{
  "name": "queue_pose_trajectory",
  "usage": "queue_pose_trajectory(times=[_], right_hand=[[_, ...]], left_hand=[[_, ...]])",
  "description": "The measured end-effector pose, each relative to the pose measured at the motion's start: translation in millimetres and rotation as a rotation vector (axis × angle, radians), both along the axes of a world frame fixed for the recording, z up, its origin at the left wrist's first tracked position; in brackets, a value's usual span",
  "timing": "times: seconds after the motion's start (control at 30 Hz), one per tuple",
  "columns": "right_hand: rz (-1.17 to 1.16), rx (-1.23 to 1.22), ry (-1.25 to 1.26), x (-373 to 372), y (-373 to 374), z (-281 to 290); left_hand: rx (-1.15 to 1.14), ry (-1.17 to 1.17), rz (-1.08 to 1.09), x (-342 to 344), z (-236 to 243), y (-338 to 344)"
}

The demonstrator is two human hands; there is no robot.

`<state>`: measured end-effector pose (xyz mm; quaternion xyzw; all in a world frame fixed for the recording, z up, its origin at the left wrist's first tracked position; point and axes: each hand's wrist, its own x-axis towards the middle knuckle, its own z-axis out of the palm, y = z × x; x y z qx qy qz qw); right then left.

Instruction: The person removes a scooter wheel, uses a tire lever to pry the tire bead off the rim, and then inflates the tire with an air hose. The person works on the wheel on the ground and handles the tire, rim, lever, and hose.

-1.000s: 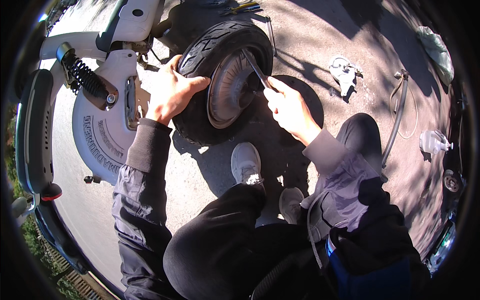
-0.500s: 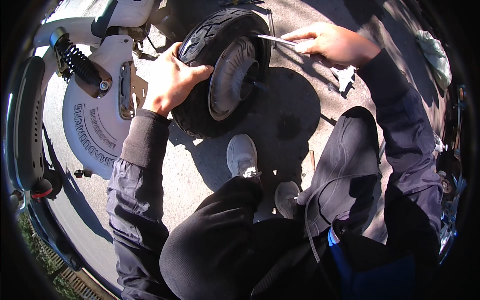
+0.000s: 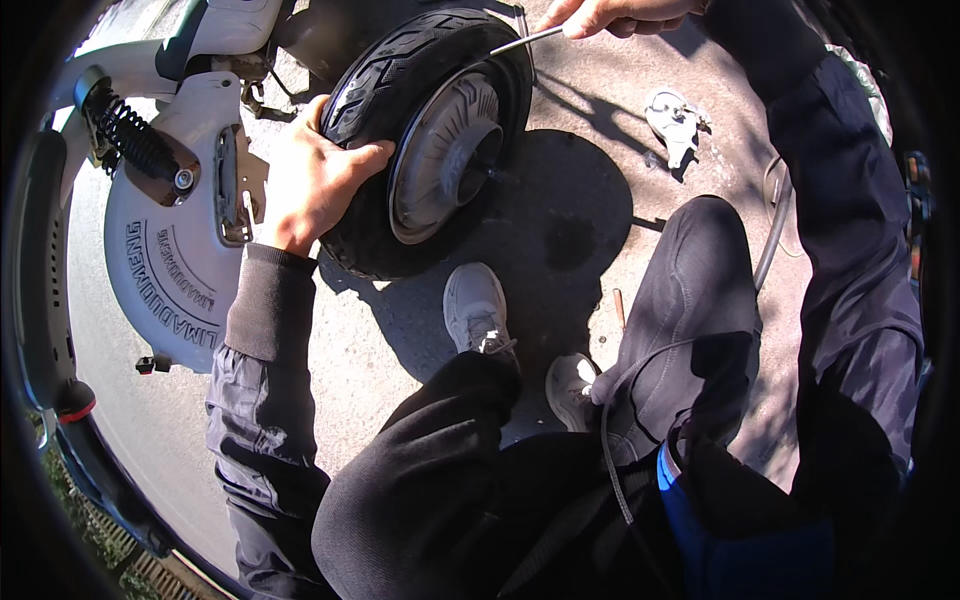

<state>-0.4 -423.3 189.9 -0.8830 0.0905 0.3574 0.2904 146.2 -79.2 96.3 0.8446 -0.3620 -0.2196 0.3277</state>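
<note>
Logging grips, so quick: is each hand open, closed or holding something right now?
Left hand: holding the tire, thumb spread from the fingers.
Right hand: closed, holding the metal lever.

White scooter (image 3: 210, 130), sunlit pavement (image 3: 345, 400)

At the left, a pale curved fender (image 3: 170, 270) bears raised lettering, and above it a black coil-spring shock absorber (image 3: 130, 140) sits at a slant. At the right, a silver metal part (image 3: 675, 125) lies flat, and a dark hose (image 3: 773, 235) bends below it. A slim brownish stick (image 3: 619, 308), possibly a tool handle, lies nearer the middle. Greenery (image 3: 65, 480) shows at the lower left rim.
</note>
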Motion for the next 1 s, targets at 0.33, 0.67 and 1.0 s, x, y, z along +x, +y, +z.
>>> queue_pose_trajectory(times=[0.33, 0.67, 1.0], right_hand=[[0.017, -0.035, -0.090, -1.4, -14.6, -6.4], [0.410, -0.601, -1.017, 2.0, -56.2, -79.6], [0.159, -0.369, -0.811, 2.7, -45.0, -76.5]], left_hand=[[-0.028, -0.008, -0.028, -0.5, -4.1, 8.7], [-0.009, -0.047, 0.015, 2.1, -6.7, 12.5], [0.018, -0.143, 0.034, -2.4, -10.8, 22.7]])
